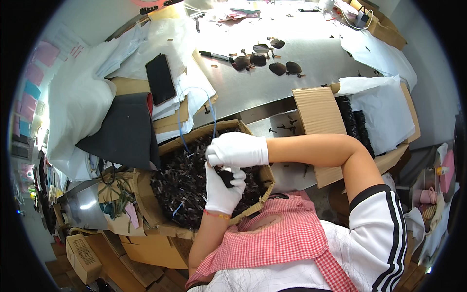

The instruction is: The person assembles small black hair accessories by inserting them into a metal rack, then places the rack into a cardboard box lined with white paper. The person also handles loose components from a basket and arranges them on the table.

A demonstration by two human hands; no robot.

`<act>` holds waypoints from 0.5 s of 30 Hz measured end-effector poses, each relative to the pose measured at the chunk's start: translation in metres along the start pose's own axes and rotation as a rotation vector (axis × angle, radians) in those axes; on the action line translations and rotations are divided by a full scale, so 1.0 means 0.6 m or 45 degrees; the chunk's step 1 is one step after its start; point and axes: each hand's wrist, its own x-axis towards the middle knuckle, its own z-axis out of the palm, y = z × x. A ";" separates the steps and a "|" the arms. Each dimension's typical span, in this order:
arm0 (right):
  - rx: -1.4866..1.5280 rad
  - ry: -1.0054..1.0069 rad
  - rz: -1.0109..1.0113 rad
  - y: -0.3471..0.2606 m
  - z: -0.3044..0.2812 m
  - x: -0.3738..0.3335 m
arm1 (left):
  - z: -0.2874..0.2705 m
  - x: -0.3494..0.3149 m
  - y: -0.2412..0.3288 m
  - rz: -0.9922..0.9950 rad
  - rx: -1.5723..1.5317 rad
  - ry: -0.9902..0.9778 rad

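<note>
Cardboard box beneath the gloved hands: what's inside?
The box holds a heap of small dark pieces, with a short blue strip on top. The left hand and right hand hide part; the heap covers the bottom.

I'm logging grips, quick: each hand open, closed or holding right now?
Left hand: fingers curled; whether it holds anything cannot be told.
Right hand: fingers bent, beside the left thumb; any grip is hidden.

Beyond the white-gloved hands (pixel 238 150) (pixel 223 192), a brown cardboard box rim (pixel 231 126) obstructs; further, grey metal tabletop (pixel 260 95) gives passage (dark rounded lenses (pixel 258 60) aside).
</note>
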 end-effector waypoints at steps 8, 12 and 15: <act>-0.509 0.217 0.936 0.277 -0.118 -0.057 | -0.064 -0.036 0.000 0.234 0.229 -0.055; -0.710 0.120 0.869 0.315 -0.102 -0.083 | -0.063 -0.027 0.013 0.286 0.430 -0.185; -0.504 0.080 0.844 0.286 -0.083 -0.094 | -0.060 -0.023 0.017 0.368 0.496 -0.132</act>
